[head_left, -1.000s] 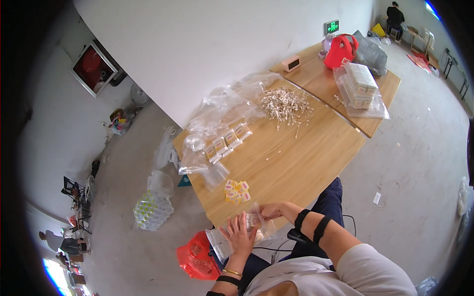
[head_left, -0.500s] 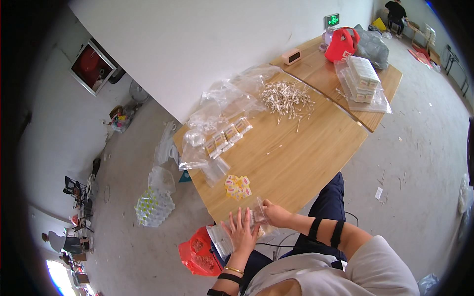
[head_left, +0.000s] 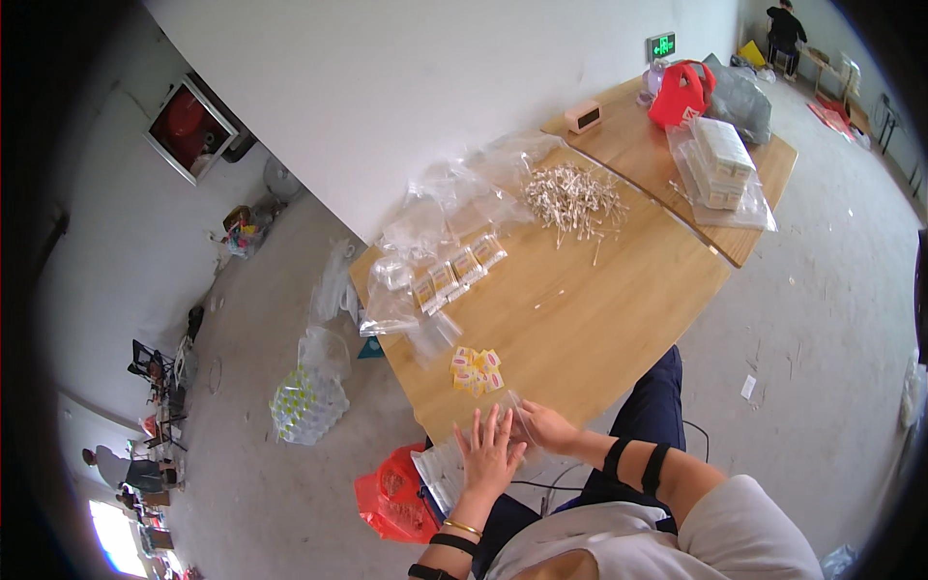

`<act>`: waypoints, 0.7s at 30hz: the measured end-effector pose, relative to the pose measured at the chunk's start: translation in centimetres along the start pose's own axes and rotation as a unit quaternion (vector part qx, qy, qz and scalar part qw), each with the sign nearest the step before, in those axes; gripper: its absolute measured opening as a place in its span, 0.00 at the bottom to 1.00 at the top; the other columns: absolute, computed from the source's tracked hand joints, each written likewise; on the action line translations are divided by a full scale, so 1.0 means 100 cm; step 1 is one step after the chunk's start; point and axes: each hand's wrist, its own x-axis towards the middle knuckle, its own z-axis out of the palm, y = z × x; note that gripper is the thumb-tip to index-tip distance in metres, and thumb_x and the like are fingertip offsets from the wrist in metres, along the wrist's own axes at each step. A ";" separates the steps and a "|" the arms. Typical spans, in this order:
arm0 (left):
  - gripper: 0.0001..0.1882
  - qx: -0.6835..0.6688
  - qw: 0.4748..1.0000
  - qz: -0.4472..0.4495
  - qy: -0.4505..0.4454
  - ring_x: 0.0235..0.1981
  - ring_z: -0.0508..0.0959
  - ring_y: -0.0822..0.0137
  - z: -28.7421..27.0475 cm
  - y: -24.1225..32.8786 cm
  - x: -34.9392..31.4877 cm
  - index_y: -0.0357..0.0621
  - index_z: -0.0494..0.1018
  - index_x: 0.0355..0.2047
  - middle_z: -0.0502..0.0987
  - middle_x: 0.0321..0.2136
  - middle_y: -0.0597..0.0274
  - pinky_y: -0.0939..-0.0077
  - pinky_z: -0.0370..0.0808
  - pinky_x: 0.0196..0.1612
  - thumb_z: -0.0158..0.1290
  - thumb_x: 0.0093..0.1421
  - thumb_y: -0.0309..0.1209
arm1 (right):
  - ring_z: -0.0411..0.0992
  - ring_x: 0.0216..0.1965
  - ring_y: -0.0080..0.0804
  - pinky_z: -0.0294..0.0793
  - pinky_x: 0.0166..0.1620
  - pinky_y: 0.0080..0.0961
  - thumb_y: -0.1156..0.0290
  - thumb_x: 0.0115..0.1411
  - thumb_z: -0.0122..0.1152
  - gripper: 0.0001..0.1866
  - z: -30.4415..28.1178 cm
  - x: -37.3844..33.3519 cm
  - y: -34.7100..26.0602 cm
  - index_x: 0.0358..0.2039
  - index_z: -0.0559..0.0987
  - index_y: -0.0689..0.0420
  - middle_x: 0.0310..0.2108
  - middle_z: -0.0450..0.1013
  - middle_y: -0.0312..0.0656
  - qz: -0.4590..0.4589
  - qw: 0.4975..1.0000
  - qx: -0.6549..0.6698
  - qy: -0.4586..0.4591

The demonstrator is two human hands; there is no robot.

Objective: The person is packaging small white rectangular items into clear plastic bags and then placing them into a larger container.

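Observation:
At the table's near edge lies a clear plastic bag with whitish contents I cannot make out. My left hand rests flat on it, fingers spread. Just to the right, my right hand grips the bag's upper right end, its fingertips partly hidden by the film. Beyond my hands is a small pile of yellow and white cards. Farther off, several small packets with yellow and white labels sit in a row, and a heap of loose cotton swabs lies toward the back.
Crumpled clear bags line the wooden table's wall side. Stacked white packs, a red bag and a pink clock stand on the far section. A red plastic bag hangs low left, near a clear bag with green spots.
The whole view has shifted slightly. My right hand's fingers have come down closer to the left hand, and the bag end it holds sits lower. My left hand stays spread on the bag.

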 end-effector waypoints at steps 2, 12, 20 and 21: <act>0.35 0.002 1.000 0.028 -0.010 0.65 0.54 0.48 -0.003 -0.001 0.001 0.53 0.53 0.65 0.54 0.65 0.58 0.34 0.44 0.62 0.47 0.60 0.49 | 0.68 0.46 0.52 0.73 0.42 0.42 0.65 0.57 0.55 0.18 0.003 -0.001 0.005 0.46 0.68 0.59 0.43 0.66 0.50 -0.029 0.999 -0.027 0.027; 0.41 -0.074 0.997 0.001 0.024 0.64 0.55 0.47 0.007 -0.012 0.000 0.38 0.52 0.64 0.55 0.64 0.48 0.40 0.43 0.65 0.47 0.59 0.53 | 0.71 0.40 0.52 0.72 0.44 0.40 0.68 0.57 0.55 0.16 0.001 -0.002 0.006 0.47 0.70 0.55 0.43 0.68 0.49 0.019 0.998 0.059 -0.003; 0.35 -0.022 1.000 0.010 -0.016 0.64 0.55 0.47 0.002 -0.013 0.003 0.53 0.58 0.63 0.55 0.64 0.54 0.34 0.45 0.62 0.46 0.59 0.53 | 0.74 0.38 0.31 0.73 0.41 0.29 0.67 0.58 0.57 0.14 -0.045 0.034 0.039 0.44 0.78 0.56 0.36 0.76 0.43 0.088 0.976 0.132 -0.151; 0.35 -0.026 1.000 0.009 -0.014 0.64 0.55 0.47 0.002 -0.013 0.004 0.53 0.58 0.63 0.55 0.64 0.54 0.34 0.45 0.62 0.46 0.59 0.53 | 0.75 0.35 0.29 0.73 0.39 0.28 0.64 0.58 0.57 0.14 -0.055 0.050 0.049 0.42 0.79 0.55 0.33 0.77 0.41 0.111 0.974 0.150 -0.127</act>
